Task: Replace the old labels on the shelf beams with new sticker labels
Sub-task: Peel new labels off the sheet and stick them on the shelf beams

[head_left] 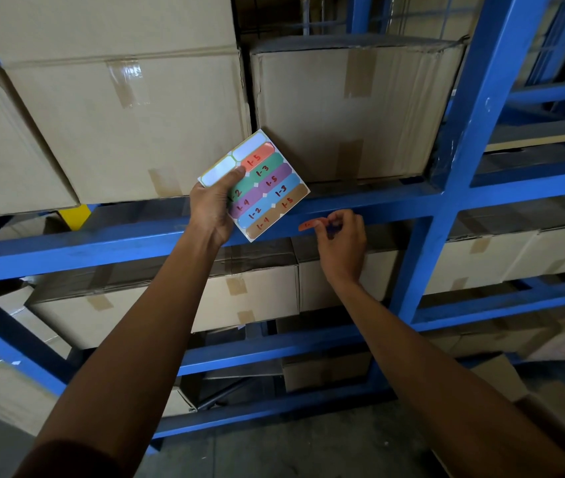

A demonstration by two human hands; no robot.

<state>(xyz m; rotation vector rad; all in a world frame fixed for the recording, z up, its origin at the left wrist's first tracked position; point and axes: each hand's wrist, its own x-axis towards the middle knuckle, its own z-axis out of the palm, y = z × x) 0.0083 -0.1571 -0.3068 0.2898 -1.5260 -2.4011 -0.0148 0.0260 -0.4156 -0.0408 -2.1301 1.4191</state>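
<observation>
**Orange sticker at the blue beam**

The left hand (212, 207) holds a sticker sheet (255, 186) up in front of the shelf, its grip closed on the sheet's lower left corner with the thumb across the front. The sheet is tilted and carries rows of coloured stickers — orange, green, purple, blue and tan — with handwritten red numbers such as 1-5, 1-3 and 1-2; the top spaces are bare and white.

Just right of the sheet, the right hand (343, 243) has its fingertips pinched on one end of an orange sticker (310, 225). The sticker lies against the front face of the blue shelf beam (136, 243) — whether it is fully stuck down cannot be told. Red writing shows at its left end.

Above the beam stand big cardboard boxes (343, 108) sealed with tape, close to the beam's edge. More boxes sit on the lower shelves. A blue upright post (463, 132) rises to the right of the hands, well apart from the sheet.
</observation>
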